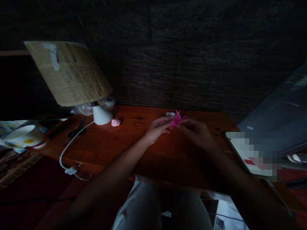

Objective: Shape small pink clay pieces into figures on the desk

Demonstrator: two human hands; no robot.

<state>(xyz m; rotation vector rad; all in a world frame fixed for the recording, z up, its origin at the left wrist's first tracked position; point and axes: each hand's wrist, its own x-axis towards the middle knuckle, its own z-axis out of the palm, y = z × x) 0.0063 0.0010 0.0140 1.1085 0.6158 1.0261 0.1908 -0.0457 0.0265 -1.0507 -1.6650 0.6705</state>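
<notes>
Over the far middle of the wooden table (124, 147), a small bright pink shaped piece (177, 118), perhaps modelling clay, is held between both hands. My left hand (159, 129) grips its left side between thumb and fingers. With its fingertips closed, my right hand (194, 129) pinches the right side, where a thin pink strip sticks out. Small points rise from the top of the piece. Just behind my left fingers lies a whitish, crumpled-looking thing (170, 114), partly hidden. A pale pink lump (115, 122) rests farther left, beside the lamp base.
A lamp with a newsprint shade (74, 73) stands at the back left, its white cord (64, 151) hanging over the edge. Dark scissors (78, 129) and a white cup-like container (25, 135) are left. A partly blurred flat device (249, 156) lies right. A dark wall (168, 64) is behind.
</notes>
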